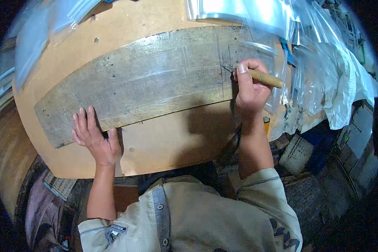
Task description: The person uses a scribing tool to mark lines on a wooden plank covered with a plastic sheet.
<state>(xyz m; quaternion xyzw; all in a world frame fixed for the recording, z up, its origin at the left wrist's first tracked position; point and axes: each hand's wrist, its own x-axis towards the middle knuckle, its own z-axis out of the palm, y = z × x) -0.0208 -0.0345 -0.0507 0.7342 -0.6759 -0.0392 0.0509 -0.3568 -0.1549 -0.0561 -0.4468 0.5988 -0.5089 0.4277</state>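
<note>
A long, worn grey-brown board [143, 75] with scratches and thin dark lines lies across the tan tabletop. My left hand [94, 136] rests on its near edge toward the left end, fingers spread. At the right part of the board, my right hand [253, 86] is closed around an awl with a wooden handle [265, 78]. The thin dark point of the awl reaches left, at or just above the board beside a straight line across it. I cannot tell whether the point touches. My fingers partly hide where the handle meets the spike.
Clear plastic sheets [248, 14] cover the far side and overlap the board's right end. A crumpled whitish plastic bag [344, 88] hangs over the table's right edge. More plastic [35, 46] lies at the far left. The tan tabletop [164, 143] shows in front of the board.
</note>
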